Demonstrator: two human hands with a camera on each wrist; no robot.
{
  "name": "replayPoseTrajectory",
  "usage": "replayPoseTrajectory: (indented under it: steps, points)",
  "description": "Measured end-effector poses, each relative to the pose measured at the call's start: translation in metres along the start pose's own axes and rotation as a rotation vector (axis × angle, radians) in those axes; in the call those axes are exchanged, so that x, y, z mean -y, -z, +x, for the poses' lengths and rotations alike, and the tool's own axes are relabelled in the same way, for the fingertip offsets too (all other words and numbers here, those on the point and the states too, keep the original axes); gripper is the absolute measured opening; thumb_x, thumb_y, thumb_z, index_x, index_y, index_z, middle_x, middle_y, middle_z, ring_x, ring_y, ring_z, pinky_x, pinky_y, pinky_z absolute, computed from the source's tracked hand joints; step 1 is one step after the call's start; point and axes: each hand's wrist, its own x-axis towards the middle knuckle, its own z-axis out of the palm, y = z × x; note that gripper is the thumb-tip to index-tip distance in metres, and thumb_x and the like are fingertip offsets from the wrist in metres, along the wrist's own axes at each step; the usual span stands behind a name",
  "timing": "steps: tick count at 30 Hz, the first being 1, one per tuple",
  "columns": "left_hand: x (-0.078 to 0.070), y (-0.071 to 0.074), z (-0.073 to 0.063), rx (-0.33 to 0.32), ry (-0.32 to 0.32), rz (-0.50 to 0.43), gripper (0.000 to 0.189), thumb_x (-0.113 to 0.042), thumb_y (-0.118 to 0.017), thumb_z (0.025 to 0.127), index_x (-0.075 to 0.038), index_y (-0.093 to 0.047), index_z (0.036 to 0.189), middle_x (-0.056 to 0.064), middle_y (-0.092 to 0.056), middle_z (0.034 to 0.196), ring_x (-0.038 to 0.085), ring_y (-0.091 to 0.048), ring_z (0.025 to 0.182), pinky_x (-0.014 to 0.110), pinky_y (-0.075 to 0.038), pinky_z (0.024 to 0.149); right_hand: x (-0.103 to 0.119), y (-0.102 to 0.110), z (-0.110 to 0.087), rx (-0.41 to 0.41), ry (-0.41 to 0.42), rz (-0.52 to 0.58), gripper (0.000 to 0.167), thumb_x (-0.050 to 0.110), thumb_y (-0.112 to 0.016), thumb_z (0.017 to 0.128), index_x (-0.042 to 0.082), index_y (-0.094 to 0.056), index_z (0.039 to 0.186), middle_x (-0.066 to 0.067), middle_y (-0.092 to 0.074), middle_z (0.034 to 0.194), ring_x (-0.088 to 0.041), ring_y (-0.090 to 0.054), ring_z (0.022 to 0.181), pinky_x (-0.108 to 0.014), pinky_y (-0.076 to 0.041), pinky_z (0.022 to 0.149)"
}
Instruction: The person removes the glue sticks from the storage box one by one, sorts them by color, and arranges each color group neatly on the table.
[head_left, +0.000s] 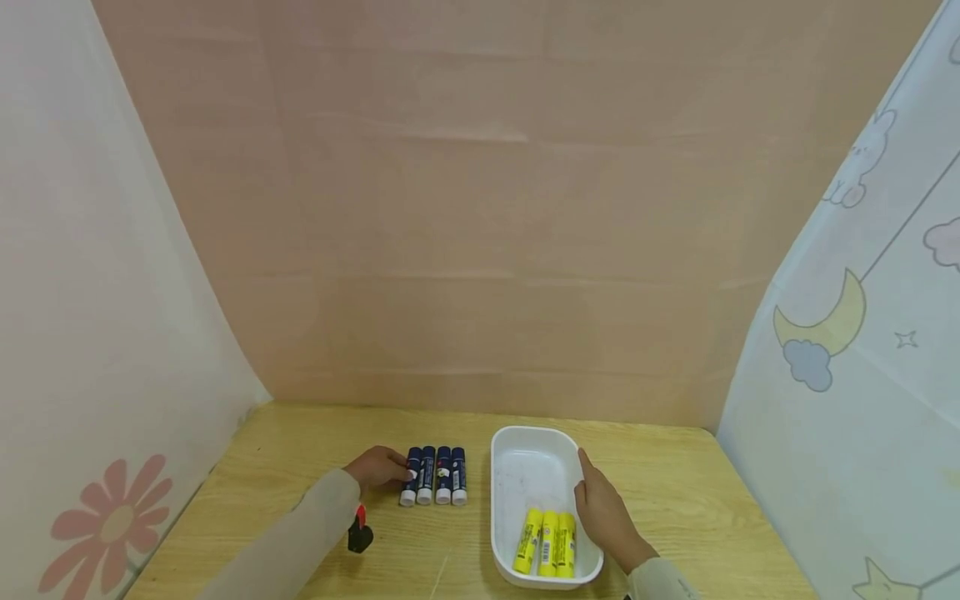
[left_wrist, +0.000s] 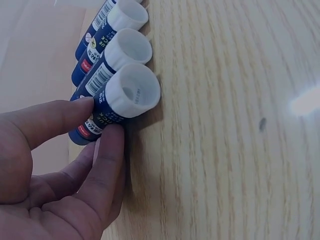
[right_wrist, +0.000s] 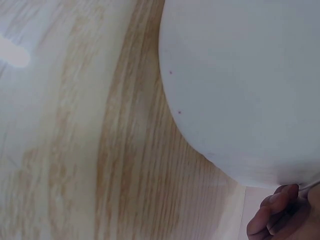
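Several dark blue glue sticks with white ends lie side by side in a row on the table. My left hand point(head_left: 380, 467) is at the left end of this row, its thumb and fingers pinching the outermost glue stick point(left_wrist: 112, 100), whose white end faces the wrist camera. To the right stands a white plastic tray point(head_left: 517, 467) with three yellow glue sticks point(head_left: 548, 546) lying in its near end. My right hand point(head_left: 606, 512) grips the tray's right rim; in the right wrist view its fingers point(right_wrist: 260, 220) curl beneath the edge.
The wooden table point(head_left: 675, 483) ends at a beige backdrop point(head_left: 487, 250) behind. White printed cloths hang at the left point(head_left: 112, 292) and right point(head_left: 862, 433) sides. A black and red object point(head_left: 360, 531) shows at the left wrist.
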Motion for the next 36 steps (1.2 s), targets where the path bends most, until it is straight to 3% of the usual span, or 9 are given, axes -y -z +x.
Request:
replayPoseTrajectory:
  steps: [18, 26, 34, 36]
  points:
    - [0.008, -0.001, 0.009, 0.015, -0.062, 0.007, 0.037, -0.015, -0.071, 0.087, 0.008, -0.064, 0.115, 0.012, -0.067, 0.103, 0.022, -0.065, 0.088, 0.04, -0.055, 0.082, 0.0, -0.003, 0.0, -0.017, 0.004, 0.03, 0.054, 0.009, -0.039, 0.101, -0.006, -0.023, 0.15, -0.027, -0.041, 0.144, -0.042, -0.041, 0.131, -0.055, -0.036, 0.105]
    - [0.014, 0.01, 0.007, 0.016, -0.064, -0.003, 0.034, -0.012, -0.067, 0.09, 0.007, -0.063, 0.117, 0.012, -0.067, 0.104, 0.02, -0.065, 0.087, 0.036, -0.057, 0.077, 0.006, -0.005, 0.001, -0.034, 0.013, 0.024, 0.054, 0.009, -0.039, 0.101, -0.006, -0.023, 0.15, -0.027, -0.042, 0.144, -0.042, -0.042, 0.131, -0.055, -0.037, 0.105]
    - [0.014, 0.024, 0.001, -0.011, -0.089, -0.017, 0.035, -0.01, -0.062, 0.093, 0.009, -0.06, 0.122, 0.015, -0.066, 0.109, 0.021, -0.064, 0.09, 0.039, -0.055, 0.081, 0.011, -0.004, 0.004, -0.037, 0.022, 0.009, 0.054, 0.008, -0.041, 0.1, -0.007, -0.024, 0.15, -0.027, -0.043, 0.142, -0.042, -0.043, 0.13, -0.055, -0.037, 0.105]
    - [0.011, 0.026, 0.0, -0.027, -0.108, -0.061, 0.035, -0.01, -0.059, 0.095, 0.008, -0.058, 0.125, 0.016, -0.065, 0.112, 0.023, -0.064, 0.093, 0.041, -0.054, 0.084, 0.01, -0.004, 0.005, -0.031, 0.018, 0.015, 0.055, 0.008, -0.041, 0.1, -0.007, -0.024, 0.15, -0.028, -0.043, 0.142, -0.042, -0.043, 0.13, -0.055, -0.037, 0.105]
